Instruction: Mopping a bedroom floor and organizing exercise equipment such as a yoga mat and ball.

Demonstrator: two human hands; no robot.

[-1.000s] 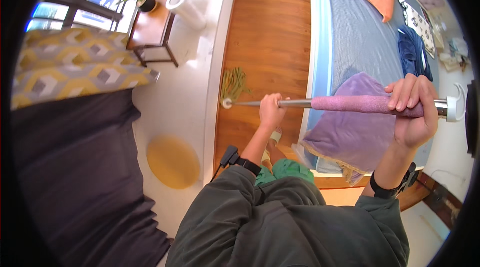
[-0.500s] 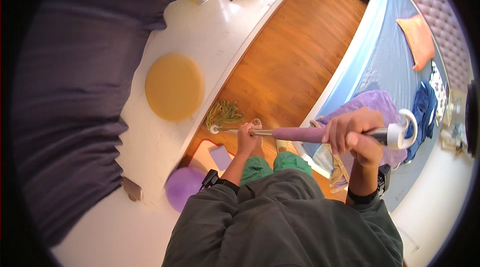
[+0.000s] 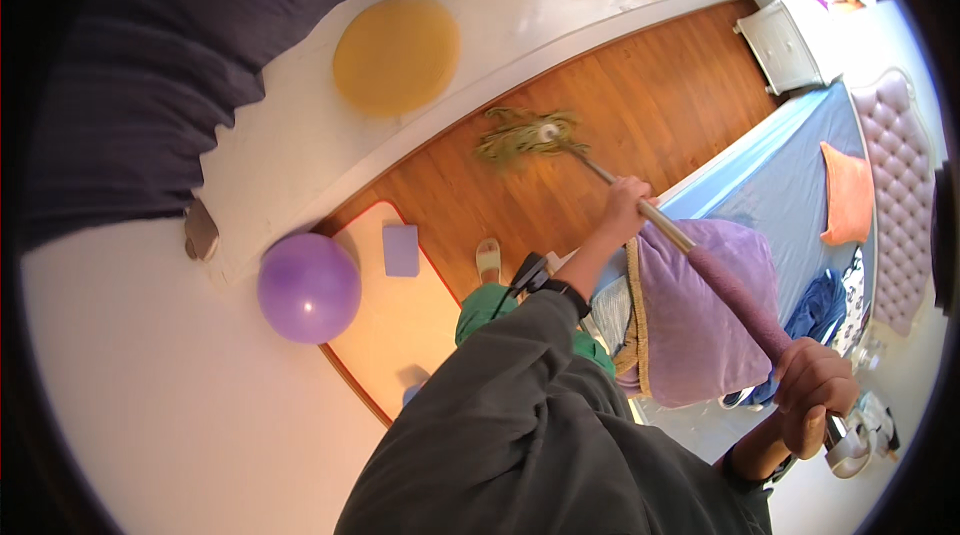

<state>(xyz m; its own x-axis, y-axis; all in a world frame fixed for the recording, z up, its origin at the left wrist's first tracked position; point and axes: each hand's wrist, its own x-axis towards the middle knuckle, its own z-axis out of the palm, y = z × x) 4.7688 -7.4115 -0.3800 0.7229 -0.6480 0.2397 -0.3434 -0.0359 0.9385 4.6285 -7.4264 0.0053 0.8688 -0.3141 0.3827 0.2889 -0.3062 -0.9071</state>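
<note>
A mop (image 3: 735, 300) with a metal pole and a purple padded grip runs diagonally across my view. My left hand (image 3: 630, 207) is closed around the bare pole below the padding. Near the top end, just above the white hook (image 3: 850, 452), my right hand (image 3: 815, 390) wraps the handle. Its green stringy mop head (image 3: 527, 135), slightly blurred, lies spread on the wooden floor (image 3: 640, 80) between the white ledge and the bed. Part of the handle is hidden by my fingers.
To my right stands a bed (image 3: 740, 185) with a purple blanket (image 3: 700, 335) over its near end. A purple ball (image 3: 310, 288) and a red-edged mat (image 3: 385, 320) with a purple block (image 3: 401, 251) lie left. A round yellow cushion (image 3: 396, 56) sits on the ledge; a white nightstand (image 3: 785, 43) is farther off.
The mop head has swung forward and to the right, away from the ledge's edge. Both hands still grip the pole, now slanted, with my right hand lower and farther right. My view has turned.
</note>
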